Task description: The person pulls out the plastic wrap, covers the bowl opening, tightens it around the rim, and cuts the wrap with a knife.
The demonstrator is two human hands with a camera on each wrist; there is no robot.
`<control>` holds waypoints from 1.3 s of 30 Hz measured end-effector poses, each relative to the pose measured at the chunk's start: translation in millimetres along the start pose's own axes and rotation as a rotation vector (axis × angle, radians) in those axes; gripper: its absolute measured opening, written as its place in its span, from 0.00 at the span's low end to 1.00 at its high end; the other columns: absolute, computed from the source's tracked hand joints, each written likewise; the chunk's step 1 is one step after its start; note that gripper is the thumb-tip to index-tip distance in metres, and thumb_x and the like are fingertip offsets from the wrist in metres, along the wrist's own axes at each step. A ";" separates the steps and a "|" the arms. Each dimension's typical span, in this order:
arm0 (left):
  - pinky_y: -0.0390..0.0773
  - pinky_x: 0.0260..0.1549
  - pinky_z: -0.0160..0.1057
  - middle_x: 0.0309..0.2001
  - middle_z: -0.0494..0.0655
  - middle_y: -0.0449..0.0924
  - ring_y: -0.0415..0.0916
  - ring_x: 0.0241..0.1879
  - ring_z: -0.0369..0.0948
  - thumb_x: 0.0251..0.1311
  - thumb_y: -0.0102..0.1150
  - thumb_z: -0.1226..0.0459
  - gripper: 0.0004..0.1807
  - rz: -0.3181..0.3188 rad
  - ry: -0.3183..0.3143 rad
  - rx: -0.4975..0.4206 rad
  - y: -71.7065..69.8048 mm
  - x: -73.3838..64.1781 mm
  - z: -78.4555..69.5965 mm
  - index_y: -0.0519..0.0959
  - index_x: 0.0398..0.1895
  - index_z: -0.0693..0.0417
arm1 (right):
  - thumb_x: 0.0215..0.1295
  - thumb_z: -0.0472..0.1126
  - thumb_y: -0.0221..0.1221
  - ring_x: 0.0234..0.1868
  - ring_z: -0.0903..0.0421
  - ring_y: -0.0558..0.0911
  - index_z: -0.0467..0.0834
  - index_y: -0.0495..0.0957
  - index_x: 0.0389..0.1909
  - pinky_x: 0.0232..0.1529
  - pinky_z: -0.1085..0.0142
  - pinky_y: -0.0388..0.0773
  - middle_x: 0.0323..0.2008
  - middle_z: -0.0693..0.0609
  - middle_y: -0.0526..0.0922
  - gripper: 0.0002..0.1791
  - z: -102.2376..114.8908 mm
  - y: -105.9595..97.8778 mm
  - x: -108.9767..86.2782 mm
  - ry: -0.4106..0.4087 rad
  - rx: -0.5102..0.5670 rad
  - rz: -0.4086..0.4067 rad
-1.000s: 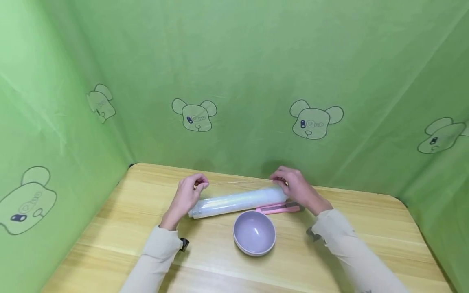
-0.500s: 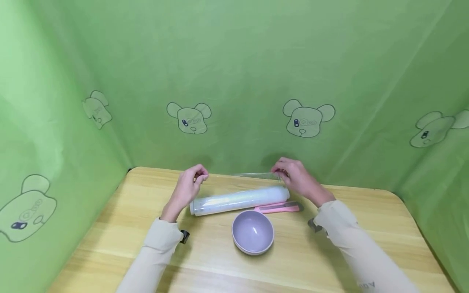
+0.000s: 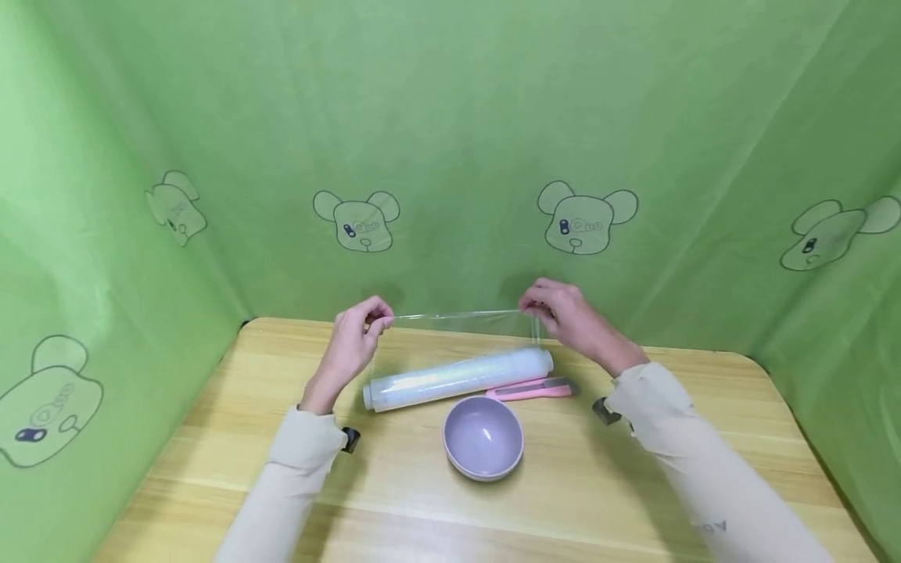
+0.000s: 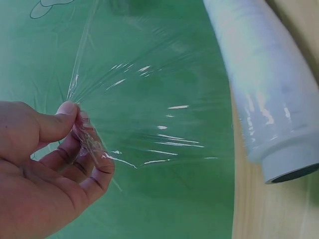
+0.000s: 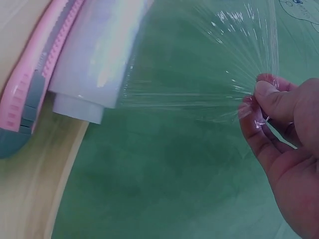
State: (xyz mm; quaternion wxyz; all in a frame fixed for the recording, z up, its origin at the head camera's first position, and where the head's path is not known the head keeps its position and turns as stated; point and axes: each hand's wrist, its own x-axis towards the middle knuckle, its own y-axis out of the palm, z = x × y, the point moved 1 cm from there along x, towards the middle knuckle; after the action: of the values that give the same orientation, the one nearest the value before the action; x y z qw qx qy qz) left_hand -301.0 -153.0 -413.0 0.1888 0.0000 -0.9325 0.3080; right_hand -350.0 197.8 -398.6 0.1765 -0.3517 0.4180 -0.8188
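A roll of cling film (image 3: 457,377) lies across the table. From it a clear sheet of cling film (image 4: 164,124) stretches up to both hands. My left hand (image 3: 352,340) pinches one corner of the sheet between thumb and fingers, above and behind the roll's left end. The opposite corner is pinched by my right hand (image 3: 566,317), past the roll's right end; creases fan out from those fingertips (image 5: 264,89) in the right wrist view. Between the hands the sheet's edge runs taut. Closer to me stands a lilac bowl (image 3: 483,438), with nothing visible inside.
A pink and grey utility knife (image 3: 533,389) lies along the roll's near side, just behind the bowl. The wooden table (image 3: 422,508) ends at a green fabric wall (image 3: 450,156) behind the hands, with more fabric on both sides.
Both hands have risen and moved away from the roll, drawing more film out with them. The film edge between them is now straighter. Roll, knife and bowl keep their places.
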 end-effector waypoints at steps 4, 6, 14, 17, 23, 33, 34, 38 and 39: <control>0.85 0.40 0.44 0.37 0.56 0.82 0.80 0.40 0.51 0.70 0.59 0.72 0.02 -0.002 0.001 -0.002 -1.7 2.3 -3.6 0.81 0.39 0.63 | 0.60 0.20 0.65 0.38 0.49 0.85 0.34 0.84 0.39 0.41 0.65 0.87 0.38 0.44 0.85 0.10 -0.3 -6.2 2.6 -0.015 -0.002 -0.017; 0.85 0.40 0.44 0.38 0.57 0.82 0.80 0.40 0.51 0.70 0.59 0.72 0.02 0.000 0.002 -0.004 -2.3 3.0 -5.6 0.81 0.40 0.63 | 0.59 0.20 0.65 0.38 0.50 0.85 0.35 0.85 0.38 0.40 0.65 0.86 0.38 0.45 0.85 0.10 0.1 -9.5 3.8 -0.017 -0.008 -0.019; 0.85 0.39 0.42 0.38 0.56 0.83 0.79 0.40 0.48 0.70 0.59 0.72 0.03 -0.023 0.013 -0.009 -7.7 0.6 -18.9 0.81 0.40 0.63 | 0.61 0.21 0.65 0.38 0.48 0.86 0.35 0.85 0.38 0.40 0.63 0.87 0.37 0.43 0.86 0.09 4.4 -24.0 12.9 0.000 -0.003 0.013; 0.85 0.39 0.42 0.38 0.56 0.83 0.79 0.40 0.47 0.70 0.59 0.71 0.03 -0.034 0.025 -0.010 -9.6 0.4 -22.7 0.81 0.41 0.62 | 0.61 0.21 0.64 0.38 0.46 0.86 0.35 0.85 0.39 0.39 0.61 0.87 0.37 0.42 0.86 0.09 5.5 -29.3 16.3 0.013 0.001 0.025; 0.83 0.40 0.42 0.37 0.56 0.83 0.79 0.39 0.47 0.69 0.61 0.72 0.02 -0.081 0.038 0.005 -14.9 0.3 -26.2 0.82 0.40 0.62 | 0.61 0.21 0.64 0.38 0.45 0.86 0.34 0.85 0.39 0.39 0.60 0.87 0.38 0.41 0.87 0.09 9.2 -36.1 24.8 -0.008 0.002 0.043; 0.82 0.34 0.39 0.37 0.54 0.83 0.78 0.39 0.45 0.69 0.61 0.70 0.02 -0.084 0.049 0.008 -21.8 -5.8 -33.9 0.82 0.40 0.60 | 0.61 0.23 0.66 0.37 0.48 0.85 0.38 0.85 0.40 0.39 0.62 0.86 0.38 0.45 0.87 0.10 13.6 -41.8 27.6 0.010 -0.034 0.042; 0.82 0.34 0.39 0.37 0.54 0.83 0.78 0.39 0.45 0.69 0.61 0.70 0.02 -0.085 0.048 0.007 -22.4 -6.0 -34.4 0.82 0.40 0.60 | 0.61 0.23 0.66 0.37 0.49 0.85 0.38 0.85 0.40 0.39 0.62 0.86 0.38 0.45 0.87 0.10 14.4 -42.1 27.8 0.008 -0.038 0.043; 0.82 0.36 0.39 0.37 0.55 0.83 0.78 0.39 0.46 0.69 0.60 0.71 0.03 -0.089 0.047 0.004 -26.4 -5.2 -33.3 0.82 0.41 0.63 | 0.62 0.23 0.65 0.38 0.49 0.85 0.37 0.85 0.40 0.40 0.61 0.86 0.38 0.44 0.87 0.10 18.5 -42.6 30.6 -0.002 -0.042 0.045; 0.82 0.37 0.40 0.38 0.56 0.83 0.78 0.39 0.46 0.69 0.60 0.72 0.03 -0.089 0.046 0.004 -27.7 -4.6 -32.7 0.82 0.41 0.63 | 0.62 0.23 0.65 0.38 0.49 0.85 0.37 0.85 0.40 0.40 0.60 0.87 0.38 0.43 0.87 0.09 19.4 -42.3 31.7 -0.003 -0.043 0.047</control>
State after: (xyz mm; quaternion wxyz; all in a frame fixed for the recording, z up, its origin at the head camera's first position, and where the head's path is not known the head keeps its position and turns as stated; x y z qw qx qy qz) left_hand -282.0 -157.2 -374.5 0.2236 0.0347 -0.9263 0.3013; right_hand -357.7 193.3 -343.0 0.1887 -0.3466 0.4433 -0.8048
